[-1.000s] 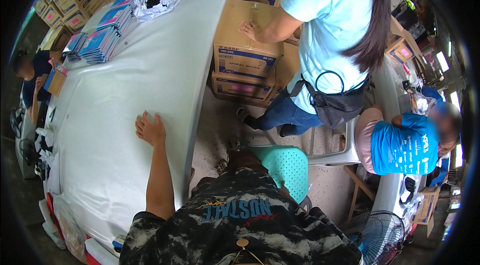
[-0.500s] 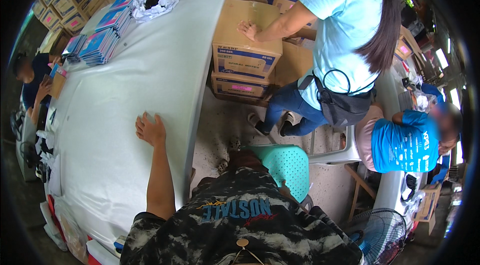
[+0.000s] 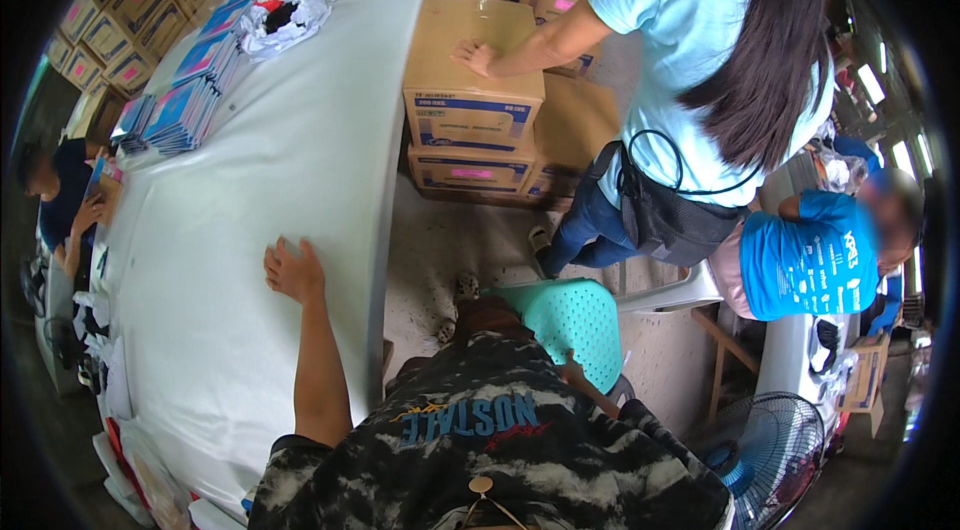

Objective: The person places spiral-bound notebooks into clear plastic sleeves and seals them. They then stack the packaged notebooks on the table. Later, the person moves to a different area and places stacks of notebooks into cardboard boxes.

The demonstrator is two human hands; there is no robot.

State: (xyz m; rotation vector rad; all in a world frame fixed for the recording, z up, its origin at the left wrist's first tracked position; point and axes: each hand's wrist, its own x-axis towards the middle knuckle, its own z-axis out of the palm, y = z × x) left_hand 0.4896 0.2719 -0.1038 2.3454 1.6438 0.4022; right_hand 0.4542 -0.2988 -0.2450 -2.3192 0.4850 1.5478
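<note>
My left hand (image 3: 293, 271) lies flat on the white table (image 3: 300, 160) near its right edge, fingers spread, holding nothing. My forearm runs back from it toward my dark patterned shirt. Only a sliver of my right hand (image 3: 574, 369) shows, low beside the teal plastic chair (image 3: 570, 315); its grip is hidden by my body. Ahead of me, a co-worker in a light blue shirt (image 3: 700, 60) leans over and presses a hand (image 3: 474, 56) on the top of a stack of cardboard boxes (image 3: 470, 100).
Stacks of blue packets (image 3: 185, 100) and a crumpled white bag (image 3: 285, 15) lie at the table's far end. More boxes (image 3: 120, 0) are piled at far left. One person sits at left (image 3: 55, 195), another in blue at right (image 3: 810, 260). A fan (image 3: 770, 450) stands lower right.
The co-worker in light blue has shifted stance beside the boxes, a hand still on the top box. My left hand has stayed in place on the table.
</note>
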